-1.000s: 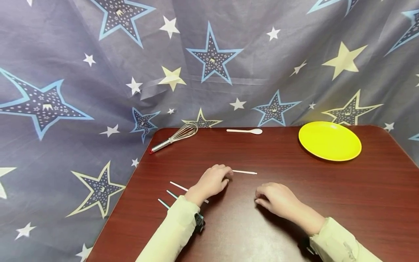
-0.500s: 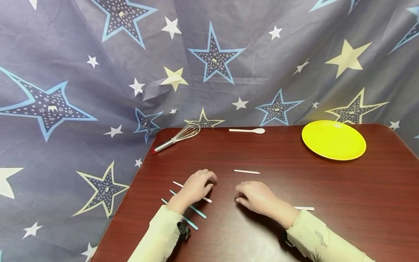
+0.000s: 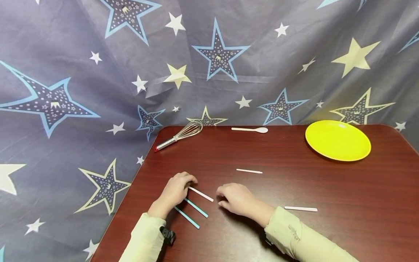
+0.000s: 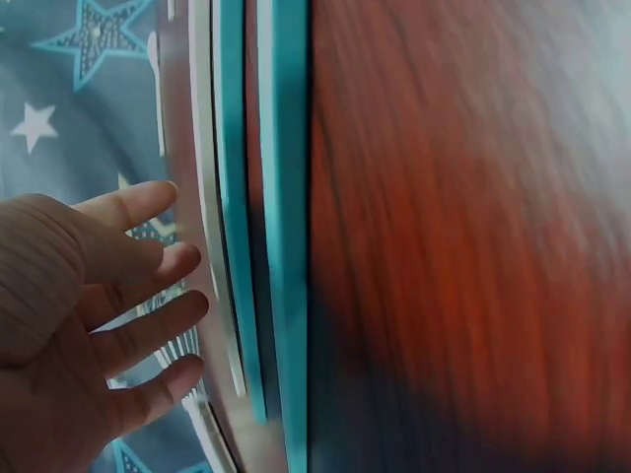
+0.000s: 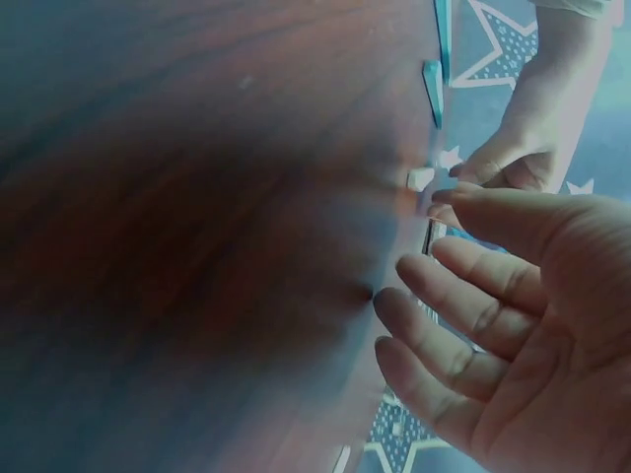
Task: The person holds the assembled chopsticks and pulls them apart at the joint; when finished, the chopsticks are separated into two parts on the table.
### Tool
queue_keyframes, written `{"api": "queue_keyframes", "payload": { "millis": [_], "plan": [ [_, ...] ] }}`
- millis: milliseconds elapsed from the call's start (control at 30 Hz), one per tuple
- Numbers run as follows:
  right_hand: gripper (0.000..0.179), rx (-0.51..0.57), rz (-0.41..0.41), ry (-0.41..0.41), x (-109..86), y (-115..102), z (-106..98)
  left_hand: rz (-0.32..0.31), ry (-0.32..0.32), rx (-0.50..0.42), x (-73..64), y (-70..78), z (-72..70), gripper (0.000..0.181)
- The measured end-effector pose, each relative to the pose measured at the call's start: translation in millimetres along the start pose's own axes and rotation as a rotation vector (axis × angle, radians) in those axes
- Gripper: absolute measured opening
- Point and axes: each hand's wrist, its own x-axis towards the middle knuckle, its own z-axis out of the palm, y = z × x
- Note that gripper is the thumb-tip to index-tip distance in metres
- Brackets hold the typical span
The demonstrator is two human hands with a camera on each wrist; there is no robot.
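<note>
In the head view my left hand (image 3: 173, 189) is over the far ends of three thin sticks lying side by side: a white stick (image 3: 201, 194) and two teal sticks (image 3: 196, 208). Its fingers are spread and loosely bent in the left wrist view, with nothing between them. My right hand (image 3: 236, 198) hovers just right of the white stick's near end. In the right wrist view its fingers (image 5: 463, 315) are parted and relaxed, holding nothing. A shorter-looking white stick (image 3: 249, 171) lies beyond the right hand. Another white stick (image 3: 301, 209) rests beside the right forearm.
Along the back of the brown table (image 3: 327, 185) lie a wire whisk (image 3: 183, 134) at left, a white spoon (image 3: 250, 129) in the middle and a yellow plate (image 3: 338, 141) at right. A grey star-printed cloth (image 3: 196, 94) hangs behind the table.
Both hands have moved left, the left one away from the far white stick to the group of three. The white stick at right has come into sight from behind the right arm.
</note>
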Motion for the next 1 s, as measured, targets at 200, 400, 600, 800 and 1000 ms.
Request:
{"api": "queue_keyframes", "payload": {
  "millis": [200,400,600,800,1000],
  "plan": [
    [0.026,-0.076,0.053,-0.026,13.9,-13.7,11.4,-0.033,-0.013,0.092,-5.4,-12.2,-1.5,0.027],
    [0.032,-0.133,0.104,-0.027,21.7,-23.9,20.7,-0.037,-0.024,0.165,-5.8,-15.6,1.7,0.026],
    [0.023,-0.148,0.133,0.001,23.8,-22.9,24.1,-0.011,-0.024,0.192,-4.4,-12.5,4.2,0.028],
    [0.016,-0.151,0.128,0.019,17.9,-15.6,18.5,0.035,-0.004,0.185,-3.3,-4.1,4.2,0.029],
    [0.016,-0.106,0.138,0.041,1.7,-3.9,6.7,0.127,0.057,0.145,0.5,10.2,2.9,0.028]
  ]
}}
